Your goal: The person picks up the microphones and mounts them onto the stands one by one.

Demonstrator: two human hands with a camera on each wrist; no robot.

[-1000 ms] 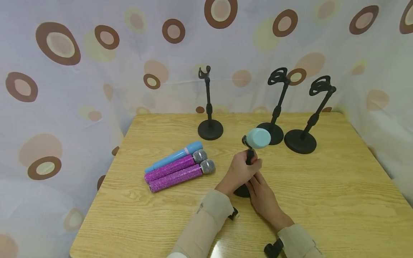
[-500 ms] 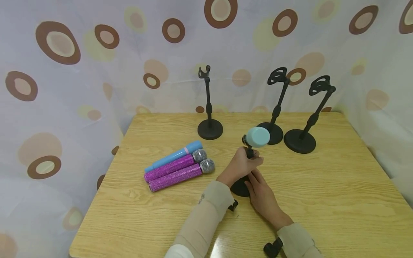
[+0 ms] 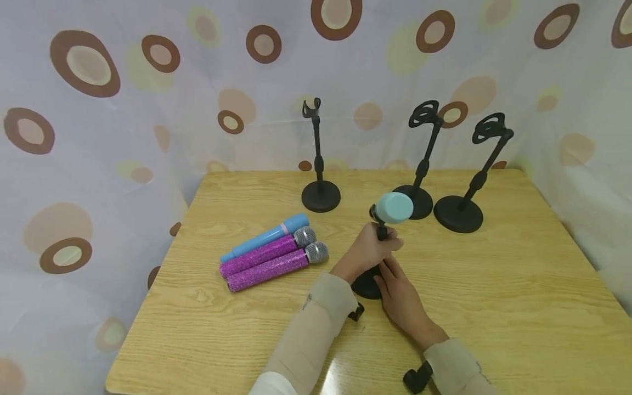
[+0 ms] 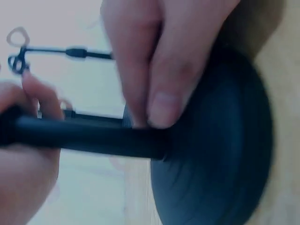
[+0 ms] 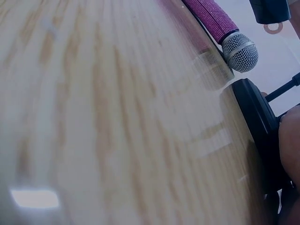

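Note:
A black microphone stand (image 3: 367, 285) stands at the table's middle front. Its clip carries a light-blue, round-ended object (image 3: 395, 208), seen end-on; the rest of it is hidden. My left hand (image 3: 367, 249) grips the pole below the clip, fingers wrapped round it. Lower down, my right hand (image 3: 402, 302) holds the stand at its foot, thumb by the round base. In the left wrist view, the right hand's fingertips (image 4: 164, 110) touch where the black pole (image 4: 103, 138) meets the base (image 4: 220, 140). The right wrist view shows the base's edge (image 5: 255, 122) beside that hand.
Left of the hands lie a blue microphone (image 3: 266, 238) and two glittery purple ones (image 3: 269, 269) with silver mesh heads. One stand (image 3: 321, 196) with an unfilled clip is at the back middle. Two more, the nearer one (image 3: 459, 213) rightmost, stand back right. A patterned curtain surrounds the table.
My left hand has shifted slightly down the pole, its fingers turned a little. More of the stand's base shows on the left. My right hand stays at the foot; the microphones lie still.

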